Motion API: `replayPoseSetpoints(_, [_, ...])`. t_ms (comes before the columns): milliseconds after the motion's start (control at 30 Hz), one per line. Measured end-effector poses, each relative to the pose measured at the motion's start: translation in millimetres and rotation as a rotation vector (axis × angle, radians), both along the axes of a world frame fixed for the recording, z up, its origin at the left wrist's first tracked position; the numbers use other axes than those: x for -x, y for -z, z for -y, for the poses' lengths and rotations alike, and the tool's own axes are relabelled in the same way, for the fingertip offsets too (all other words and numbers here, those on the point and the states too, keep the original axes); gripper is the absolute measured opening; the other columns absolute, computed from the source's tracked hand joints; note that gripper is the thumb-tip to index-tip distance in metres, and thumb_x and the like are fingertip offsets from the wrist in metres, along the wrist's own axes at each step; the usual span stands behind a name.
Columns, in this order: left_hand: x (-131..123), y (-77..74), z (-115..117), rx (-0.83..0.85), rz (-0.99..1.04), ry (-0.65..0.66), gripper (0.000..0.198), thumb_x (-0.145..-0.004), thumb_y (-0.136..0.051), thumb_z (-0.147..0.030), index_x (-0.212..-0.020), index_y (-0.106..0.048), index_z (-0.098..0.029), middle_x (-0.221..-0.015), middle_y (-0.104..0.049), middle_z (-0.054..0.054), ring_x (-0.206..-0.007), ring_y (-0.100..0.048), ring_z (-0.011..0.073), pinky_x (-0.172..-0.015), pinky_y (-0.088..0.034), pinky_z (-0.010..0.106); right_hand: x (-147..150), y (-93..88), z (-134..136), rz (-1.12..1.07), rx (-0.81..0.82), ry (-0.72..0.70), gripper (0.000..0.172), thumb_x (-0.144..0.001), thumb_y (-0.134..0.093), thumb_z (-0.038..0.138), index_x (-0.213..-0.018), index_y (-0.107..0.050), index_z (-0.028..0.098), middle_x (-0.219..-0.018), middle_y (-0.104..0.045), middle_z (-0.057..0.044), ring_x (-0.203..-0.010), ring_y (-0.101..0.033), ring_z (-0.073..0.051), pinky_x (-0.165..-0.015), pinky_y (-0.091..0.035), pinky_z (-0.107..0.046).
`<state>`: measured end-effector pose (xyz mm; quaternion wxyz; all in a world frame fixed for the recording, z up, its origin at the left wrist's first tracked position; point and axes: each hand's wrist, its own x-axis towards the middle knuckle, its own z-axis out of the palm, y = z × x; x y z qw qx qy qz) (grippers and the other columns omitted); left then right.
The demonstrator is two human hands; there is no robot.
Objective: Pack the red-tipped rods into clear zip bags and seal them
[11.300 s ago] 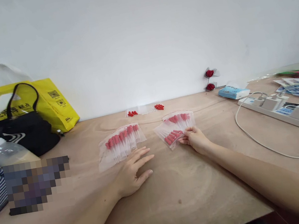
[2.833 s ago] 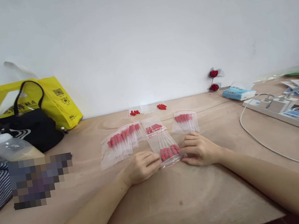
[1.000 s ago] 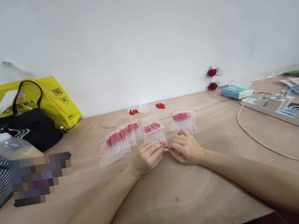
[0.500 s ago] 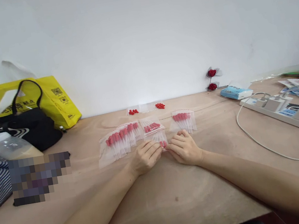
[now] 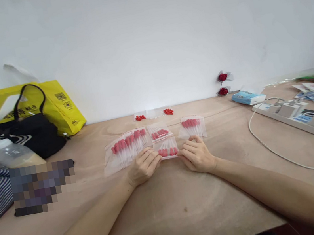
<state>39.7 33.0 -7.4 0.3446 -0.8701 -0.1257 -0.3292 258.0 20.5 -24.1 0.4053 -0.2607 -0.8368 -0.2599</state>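
Observation:
A small clear zip bag of red-capped droppers (image 5: 167, 150) lies on the wooden table (image 5: 178, 210) between my hands. My left hand (image 5: 142, 166) pinches its left edge with curled fingers. My right hand (image 5: 197, 155) pinches its right edge the same way. Just behind it lies another small bag (image 5: 159, 131). A fanned row of filled bags (image 5: 126, 146) lies to the left, touching my left fingers. A single bag (image 5: 192, 126) lies right of centre, just beyond my right hand.
Loose red caps (image 5: 168, 111) and empty bags sit by the wall. A black handbag (image 5: 29, 135), yellow bag (image 5: 58, 104) and plastic bottle (image 5: 8, 155) stand at left. A power strip (image 5: 297, 116) with a white cable (image 5: 273, 150), a tissue pack (image 5: 245, 97) and papers lie at right.
My hands have drawn apart along the bag's near edge, from the middle to its two ends. The red caps inside the bag now show between them.

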Motion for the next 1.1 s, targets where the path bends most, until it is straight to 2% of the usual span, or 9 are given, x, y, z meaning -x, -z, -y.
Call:
replayPoseSetpoints(333, [13.8, 4.0, 4.0, 0.096, 0.052, 0.025, 0.009, -0.081, -0.049, -0.006, -0.081, -0.054, -0.014, -0.073, -0.062, 0.004, -0.067, -0.059, 0.0152, -0.07, -0.052, 0.033, -15.7, 4.7, 2.5, 0.022, 0.108, -0.044, 0.014, -0.082, -0.042, 0.014, -0.072, -0.05, 0.018, -0.06, -0.054, 0.0, -0.058, -0.047, -0.012, -0.062, -0.032, -0.029])
replayPoseSetpoints(433, [13.7, 4.0, 4.9, 0.2, 0.08, 0.051, 0.01, -0.084, -0.049, -0.011, -0.078, -0.055, -0.016, -0.07, -0.061, 0.002, -0.066, -0.058, 0.0138, -0.069, -0.052, 0.031, -19.8, 6.4, 4.9, 0.008, 0.285, -0.086, 0.013, -0.084, -0.038, 0.014, -0.077, -0.047, 0.019, -0.076, -0.059, -0.005, -0.063, -0.051, -0.012, -0.055, -0.035, -0.025])
replayPoseSetpoints(533, [13.9, 5.0, 2.9, 0.382, 0.081, 0.047, 0.014, -0.087, -0.045, -0.024, -0.083, -0.057, -0.017, -0.077, -0.063, 0.004, -0.075, -0.058, 0.016, -0.071, -0.05, 0.031, -27.9, 5.4, 10.8, -0.112, 0.546, -0.183, 0.01, -0.086, -0.034, 0.017, -0.082, -0.042, 0.02, -0.089, -0.058, -0.009, -0.083, -0.056, -0.015, -0.06, -0.043, -0.025])
replayPoseSetpoints(600, [10.9, 6.2, -0.6, 0.467, 0.097, -0.055, 0.022, -0.088, -0.041, -0.029, -0.092, -0.058, -0.016, -0.089, -0.063, 0.008, -0.085, -0.057, 0.0194, -0.077, -0.047, 0.035, -36.4, 4.2, 14.9, -0.227, 0.685, -0.246, 0.008, -0.088, -0.033, 0.019, -0.083, -0.039, 0.021, -0.09, -0.059, -0.009, -0.093, -0.056, -0.017, -0.068, -0.046, -0.028])
replayPoseSetpoints(667, [3.0, 7.5, -6.0, 0.498, 0.124, -0.237, 0.026, -0.088, -0.039, -0.029, -0.102, -0.057, -0.016, -0.101, -0.061, 0.01, -0.094, -0.055, 0.0224, -0.086, -0.04, 0.042, -46.6, 3.7, 16.8, -0.337, 0.766, -0.267, 0.008, -0.089, -0.033, 0.022, -0.084, -0.038, 0.022, -0.091, -0.059, -0.01, -0.094, -0.057, -0.018, -0.073, -0.047, -0.031])
replayPoseSetpoints(733, [-9.4, 8.7, -13.6, 0.522, 0.143, -0.435, 0.027, -0.087, -0.04, -0.028, -0.108, -0.055, -0.019, -0.111, -0.058, 0.01, -0.101, -0.052, 0.0246, -0.094, -0.03, 0.05, -56.8, 3.9, 14.9, -0.445, 0.793, -0.255, 0.008, -0.089, -0.034, 0.026, -0.085, -0.039, 0.022, -0.096, -0.059, -0.011, -0.095, -0.057, -0.019, -0.075, -0.047, -0.035])
replayPoseSetpoints(833, [-30.0, 10.5, -28.1, 0.631, 0.122, -0.623, 0.03, -0.086, -0.041, -0.029, -0.113, -0.053, -0.02, -0.122, -0.051, 0.011, -0.111, -0.046, 0.0264, -0.099, -0.019, 0.054, -67.4, 3.7, 1.2, -0.589, 0.775, -0.234, 0.009, -0.088, -0.039, 0.03, -0.085, -0.04, 0.022, -0.104, -0.057, -0.012, -0.099, -0.056, -0.02, -0.077, -0.046, -0.037])
replayPoseSetpoints(967, [-45.3, 13.5, -45.4, 0.699, 0.103, -0.665, 0.036, -0.084, -0.044, -0.033, -0.115, -0.051, -0.016, -0.123, -0.05, 0.015, -0.112, -0.046, 0.0293, -0.096, -0.022, 0.057, -64.3, 3.5, -37.6, -0.65, 0.754, -0.268, 0.01, -0.085, -0.044, 0.031, -0.082, -0.041, 0.022, -0.108, -0.055, -0.011, -0.101, -0.054, -0.019, -0.079, -0.045, -0.035])
replayPoseSetpoints(1100, [-42.7, 15.0, -50.3, 0.726, 0.073, -0.655, 0.032, -0.084, -0.043, -0.032, -0.111, -0.053, -0.018, -0.121, -0.052, 0.011, -0.112, -0.046, 0.0273, -0.099, -0.022, 0.054, -46.0, 9.5, -81.9, -0.624, 0.796, -0.281, 0.011, -0.082, -0.046, 0.029, -0.077, -0.04, 0.022, -0.103, -0.056, -0.009, -0.097, -0.056, -0.017, -0.08, -0.044, -0.034])
